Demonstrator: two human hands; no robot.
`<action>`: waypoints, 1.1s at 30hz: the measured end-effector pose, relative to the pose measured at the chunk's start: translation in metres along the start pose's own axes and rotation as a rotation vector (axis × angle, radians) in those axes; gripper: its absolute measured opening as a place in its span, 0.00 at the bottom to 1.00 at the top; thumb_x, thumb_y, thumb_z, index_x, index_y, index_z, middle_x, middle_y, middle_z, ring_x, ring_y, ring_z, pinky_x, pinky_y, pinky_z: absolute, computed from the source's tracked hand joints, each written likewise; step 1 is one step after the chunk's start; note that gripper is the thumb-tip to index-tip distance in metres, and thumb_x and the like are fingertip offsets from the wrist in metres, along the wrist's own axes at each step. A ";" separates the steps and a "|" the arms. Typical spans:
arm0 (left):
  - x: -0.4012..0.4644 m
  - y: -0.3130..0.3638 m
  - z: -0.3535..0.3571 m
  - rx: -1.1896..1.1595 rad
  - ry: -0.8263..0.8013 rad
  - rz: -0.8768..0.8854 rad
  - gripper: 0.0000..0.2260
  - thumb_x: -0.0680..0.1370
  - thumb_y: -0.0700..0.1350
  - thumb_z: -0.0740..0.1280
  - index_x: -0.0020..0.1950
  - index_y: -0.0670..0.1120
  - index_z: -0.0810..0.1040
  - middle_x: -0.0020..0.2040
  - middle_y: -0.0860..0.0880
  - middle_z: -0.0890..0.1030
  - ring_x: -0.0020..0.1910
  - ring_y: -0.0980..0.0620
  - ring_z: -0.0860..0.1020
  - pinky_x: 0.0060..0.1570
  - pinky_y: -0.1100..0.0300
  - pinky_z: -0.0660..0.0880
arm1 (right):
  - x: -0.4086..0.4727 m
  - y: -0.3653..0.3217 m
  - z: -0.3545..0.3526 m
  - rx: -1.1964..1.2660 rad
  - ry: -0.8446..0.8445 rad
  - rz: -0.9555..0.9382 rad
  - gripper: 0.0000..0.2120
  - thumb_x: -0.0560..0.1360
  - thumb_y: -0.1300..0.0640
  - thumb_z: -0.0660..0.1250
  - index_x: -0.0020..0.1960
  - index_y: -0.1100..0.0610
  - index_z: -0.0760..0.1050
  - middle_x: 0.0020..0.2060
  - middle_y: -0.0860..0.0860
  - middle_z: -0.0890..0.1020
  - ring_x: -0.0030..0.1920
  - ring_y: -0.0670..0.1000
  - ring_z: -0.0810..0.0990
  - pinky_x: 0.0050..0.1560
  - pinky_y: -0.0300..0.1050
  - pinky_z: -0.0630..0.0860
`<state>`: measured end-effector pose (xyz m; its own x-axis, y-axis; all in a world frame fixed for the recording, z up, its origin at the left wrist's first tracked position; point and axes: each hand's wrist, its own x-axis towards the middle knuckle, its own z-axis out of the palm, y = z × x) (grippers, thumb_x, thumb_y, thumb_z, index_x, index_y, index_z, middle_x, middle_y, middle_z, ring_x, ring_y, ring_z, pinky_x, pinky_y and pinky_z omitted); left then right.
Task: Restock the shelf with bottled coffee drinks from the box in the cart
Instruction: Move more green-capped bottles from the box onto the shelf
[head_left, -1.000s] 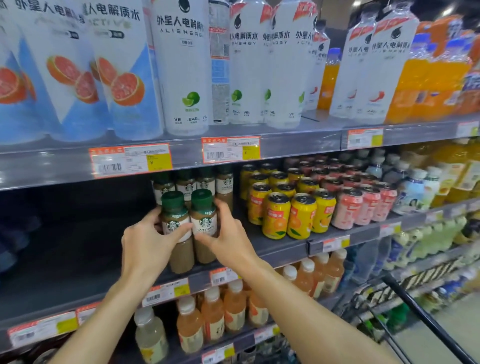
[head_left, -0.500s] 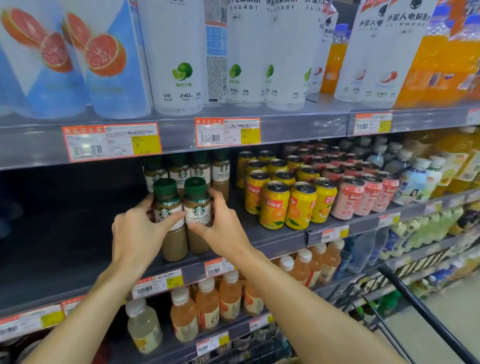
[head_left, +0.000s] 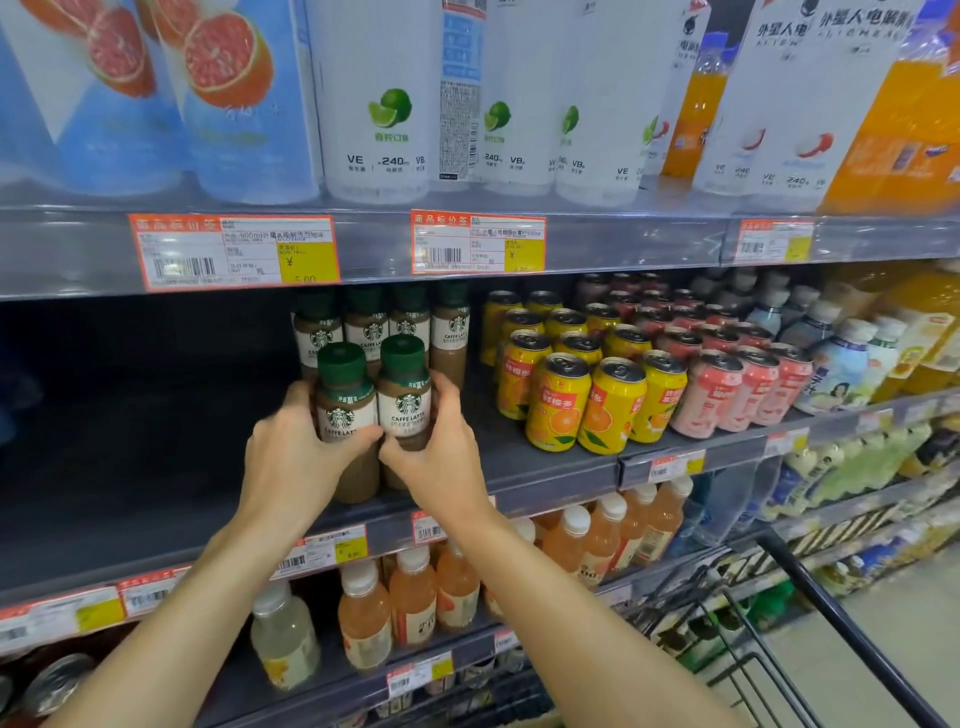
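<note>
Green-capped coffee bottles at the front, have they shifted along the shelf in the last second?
No. The green-capped brown coffee bottles stand equally near the yellow orange-drink can and grey shelf lip; only the camera shifted.

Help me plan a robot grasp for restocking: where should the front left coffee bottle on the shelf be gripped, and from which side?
Grip the front left coffee bottle at its labelled waist, coming from the open aisle front and the bare shelf to its left. It stands upright; a second bottle crowds its right and a row stands behind.
</note>
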<state>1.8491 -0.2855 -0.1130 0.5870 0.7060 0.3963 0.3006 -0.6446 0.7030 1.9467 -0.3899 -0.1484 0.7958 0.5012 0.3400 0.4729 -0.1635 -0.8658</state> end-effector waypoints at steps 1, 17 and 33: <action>0.000 0.000 0.000 0.006 -0.007 -0.007 0.25 0.68 0.54 0.76 0.59 0.44 0.74 0.51 0.44 0.83 0.51 0.42 0.80 0.46 0.51 0.78 | -0.001 0.002 0.002 0.026 0.011 0.015 0.37 0.67 0.53 0.73 0.72 0.47 0.60 0.62 0.46 0.78 0.63 0.47 0.76 0.60 0.50 0.76; -0.006 0.008 -0.001 0.055 -0.077 -0.092 0.20 0.71 0.56 0.73 0.56 0.44 0.76 0.51 0.44 0.81 0.54 0.42 0.78 0.47 0.53 0.75 | -0.012 0.018 -0.014 -0.142 0.079 0.179 0.30 0.69 0.61 0.74 0.66 0.54 0.64 0.61 0.52 0.77 0.61 0.51 0.76 0.56 0.41 0.74; -0.001 0.012 -0.003 0.141 -0.086 -0.115 0.22 0.71 0.57 0.73 0.55 0.43 0.77 0.51 0.43 0.81 0.53 0.41 0.77 0.50 0.47 0.77 | 0.069 0.034 -0.025 -0.388 0.105 0.277 0.27 0.69 0.57 0.77 0.62 0.62 0.69 0.60 0.60 0.78 0.60 0.63 0.77 0.56 0.51 0.74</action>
<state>1.8499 -0.2934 -0.1036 0.6032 0.7533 0.2622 0.4677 -0.6003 0.6487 2.0270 -0.3822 -0.1456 0.9360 0.3087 0.1692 0.3285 -0.5932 -0.7350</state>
